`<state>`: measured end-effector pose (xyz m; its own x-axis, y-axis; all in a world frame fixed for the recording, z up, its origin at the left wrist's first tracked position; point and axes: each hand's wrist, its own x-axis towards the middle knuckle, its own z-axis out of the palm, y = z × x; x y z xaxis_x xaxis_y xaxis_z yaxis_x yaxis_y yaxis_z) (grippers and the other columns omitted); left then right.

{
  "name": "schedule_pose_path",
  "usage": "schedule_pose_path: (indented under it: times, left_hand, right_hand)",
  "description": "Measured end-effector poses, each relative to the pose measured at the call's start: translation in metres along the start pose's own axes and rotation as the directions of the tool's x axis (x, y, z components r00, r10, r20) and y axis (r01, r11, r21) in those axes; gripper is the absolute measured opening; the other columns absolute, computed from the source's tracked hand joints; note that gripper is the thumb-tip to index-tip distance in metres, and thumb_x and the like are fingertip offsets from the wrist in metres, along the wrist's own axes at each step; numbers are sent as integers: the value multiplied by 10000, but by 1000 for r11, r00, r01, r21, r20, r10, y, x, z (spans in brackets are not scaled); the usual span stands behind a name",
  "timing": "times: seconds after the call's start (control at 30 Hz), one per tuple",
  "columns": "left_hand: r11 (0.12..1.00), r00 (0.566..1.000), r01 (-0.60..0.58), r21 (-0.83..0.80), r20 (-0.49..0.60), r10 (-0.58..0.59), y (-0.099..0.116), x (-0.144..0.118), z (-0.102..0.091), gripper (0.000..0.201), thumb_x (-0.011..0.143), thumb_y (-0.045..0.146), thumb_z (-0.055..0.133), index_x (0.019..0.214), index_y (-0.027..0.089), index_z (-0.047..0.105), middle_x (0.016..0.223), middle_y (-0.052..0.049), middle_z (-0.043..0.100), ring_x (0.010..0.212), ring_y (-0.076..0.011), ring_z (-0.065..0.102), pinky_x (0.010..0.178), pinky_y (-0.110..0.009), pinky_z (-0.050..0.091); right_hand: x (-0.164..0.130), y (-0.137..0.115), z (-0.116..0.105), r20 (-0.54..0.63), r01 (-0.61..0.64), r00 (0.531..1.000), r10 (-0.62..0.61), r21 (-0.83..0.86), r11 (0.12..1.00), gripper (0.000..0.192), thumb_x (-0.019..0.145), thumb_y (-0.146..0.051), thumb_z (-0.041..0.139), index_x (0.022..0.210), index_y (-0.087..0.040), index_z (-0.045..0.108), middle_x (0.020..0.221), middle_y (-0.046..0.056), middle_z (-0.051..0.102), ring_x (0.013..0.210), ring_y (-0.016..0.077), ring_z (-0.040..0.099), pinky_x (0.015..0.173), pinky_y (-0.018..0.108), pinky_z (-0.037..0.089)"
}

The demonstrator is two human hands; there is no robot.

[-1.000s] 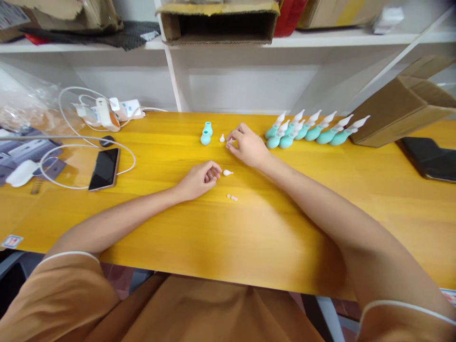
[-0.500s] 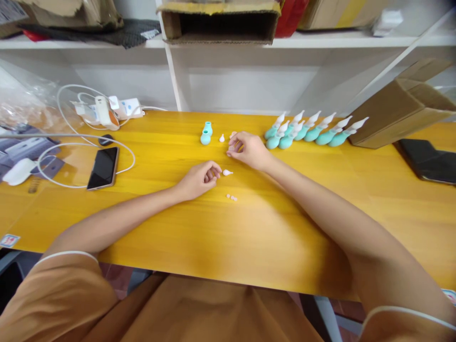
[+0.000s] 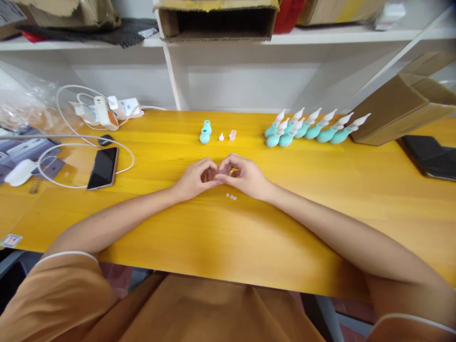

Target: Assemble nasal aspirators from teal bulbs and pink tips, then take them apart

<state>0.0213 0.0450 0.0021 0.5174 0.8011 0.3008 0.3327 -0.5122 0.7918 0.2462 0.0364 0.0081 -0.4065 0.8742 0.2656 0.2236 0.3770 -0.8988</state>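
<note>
Wooden tabletop [image 3: 235,251] runs from its front edge up to three small discs [image 3: 231,196]. Just past them, my left hand [image 3: 194,180] and right hand [image 3: 249,178] meet, curled, fingertips together; whether they pinch anything, I can't tell. Beyond: pale tip [image 3: 221,137] between two teal bulbs [image 3: 204,138] and a pink piece [image 3: 232,135]; rightward, nozzled bulbs [image 3: 273,140] crowd toward a cardboard box [image 3: 395,109]; shelving [image 3: 338,39] rises behind the back edge.

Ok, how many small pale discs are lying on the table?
3: left disc, middle disc and right disc, in a row on the near side of the right hand. It or the left hand may hide more.
</note>
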Motion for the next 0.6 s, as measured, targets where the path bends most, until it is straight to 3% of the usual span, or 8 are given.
schedule_pose_path:
  times: [0.1,0.17,0.27,0.33,0.5,0.6]
  left_hand:
    - [1000,1000,17,10,6,-17,0,0,0,238,943,420,789,981,203,700,886,-8,656,750,-144,581,702,-280,466]
    - [999,999,39,-4,-6,-39,0,0,1,216,973,405,744,1029,198,718,927,-28,695,779,-150,604,722,-282,482]
    - [997,998,57,-55,-20,-59,-3,1,2,257,987,433,732,1079,193,744,971,-52,738,825,-160,632,751,-281,504]
    - [994,998,66,-87,-10,-67,-6,2,3,308,984,469,748,1116,192,768,986,-59,754,827,-161,641,748,-278,511]
    - [990,998,63,-128,22,-61,-14,2,3,395,1025,497,721,1302,223,781,1014,-56,770,796,-153,652,741,-279,530]
    - [988,998,59,-141,27,-56,-16,1,3,388,1037,507,707,1291,223,775,1034,-64,777,823,-163,676,748,-284,543]
  right_hand:
    - [2,3,-11,103,-72,992,68,33,997,413,1021,-624,658,988,-213,645,814,20,685,688,155,601,632,290,474]
    - [3,1,-21,205,-85,974,99,-77,993,339,1053,-525,608,944,-207,653,742,-2,657,636,142,562,615,279,436]
    - [2,-10,-32,422,-8,894,149,-317,949,161,957,-351,696,895,-203,693,789,6,702,677,147,587,655,278,432]
    - [-1,-19,-34,506,45,842,189,-415,909,108,909,-301,736,926,-198,710,873,26,732,725,157,612,684,284,437]
    - [-6,-22,-26,511,116,838,192,-511,852,139,869,-260,780,967,-189,713,954,51,721,767,173,602,699,294,430]
    - [-5,-13,-24,520,146,842,144,-477,867,61,858,-196,759,900,-188,715,934,46,712,776,168,599,727,292,446]
